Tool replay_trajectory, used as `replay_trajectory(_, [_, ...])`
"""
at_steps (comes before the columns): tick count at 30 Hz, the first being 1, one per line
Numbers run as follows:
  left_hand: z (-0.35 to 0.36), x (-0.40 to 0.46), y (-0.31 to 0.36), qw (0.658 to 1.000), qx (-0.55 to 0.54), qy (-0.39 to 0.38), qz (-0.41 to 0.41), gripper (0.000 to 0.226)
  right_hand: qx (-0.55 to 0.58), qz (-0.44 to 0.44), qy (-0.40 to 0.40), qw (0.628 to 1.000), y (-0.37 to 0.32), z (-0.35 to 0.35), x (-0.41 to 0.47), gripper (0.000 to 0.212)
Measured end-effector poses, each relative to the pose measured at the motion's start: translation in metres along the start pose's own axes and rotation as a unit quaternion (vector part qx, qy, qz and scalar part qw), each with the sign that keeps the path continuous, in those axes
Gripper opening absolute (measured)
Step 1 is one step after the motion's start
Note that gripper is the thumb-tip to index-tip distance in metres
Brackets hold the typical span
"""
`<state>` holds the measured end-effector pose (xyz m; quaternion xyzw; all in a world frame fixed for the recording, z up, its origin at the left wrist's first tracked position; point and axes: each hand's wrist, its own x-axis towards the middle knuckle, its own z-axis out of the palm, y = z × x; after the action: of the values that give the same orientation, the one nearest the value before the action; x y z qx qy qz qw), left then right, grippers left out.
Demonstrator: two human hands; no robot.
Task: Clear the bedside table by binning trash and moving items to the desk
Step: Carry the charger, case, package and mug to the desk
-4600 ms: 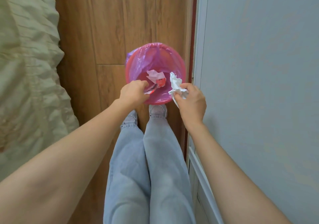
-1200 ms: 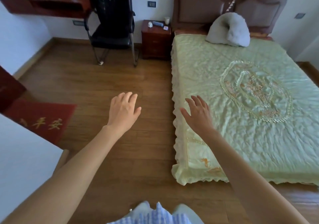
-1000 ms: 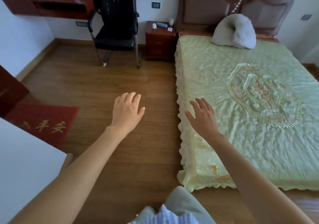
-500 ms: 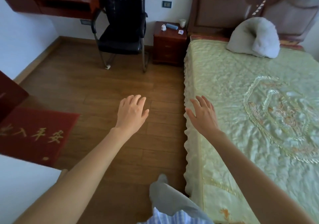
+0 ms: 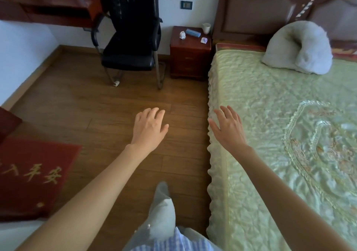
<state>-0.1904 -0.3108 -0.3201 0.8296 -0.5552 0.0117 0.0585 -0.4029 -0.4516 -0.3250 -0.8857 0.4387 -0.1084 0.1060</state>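
Both hands are out in front and empty, and the target is straight ahead at the far side of the room: the bedside table (image 5: 190, 52) stands against the far wall, squeezed between the black chair (image 5: 131, 36) on its left and the bed (image 5: 280, 125) on its right. On its top sit four small things: a white cup (image 5: 206, 27) at the far right corner, a long blue box (image 5: 193, 33) lying slantwise from far left to near right, a small white item (image 5: 182, 34) near the left edge, and a little pale packet (image 5: 204, 40) at the near right. I can't tell what those last two are from here. The left hand (image 5: 149, 129) hangs over bare floor, fingers loosely spread, holding nothing. The right hand (image 5: 228, 128) is just at the bed's frilled edge, fingers splayed, also holding nothing. The table lies well apart from both, far and only slightly right of the gap between them, so neither hand has much of a lead; the right looks a touch better lined up with the cup and packet, the left with the white item. One foot (image 5: 161, 189) is forward on the floor. The desk (image 5: 44, 5) sits far left, beyond the chair, so I'd judge the carry from table to desk will be short.
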Motion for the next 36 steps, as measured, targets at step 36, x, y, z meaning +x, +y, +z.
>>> replay_trajectory(36, [0.063,0.645,-0.024,1.0,-0.028,0.007,0.013,0.05,-0.007,0.015,-0.014,1.0,0.12,0.033,0.62,0.047])
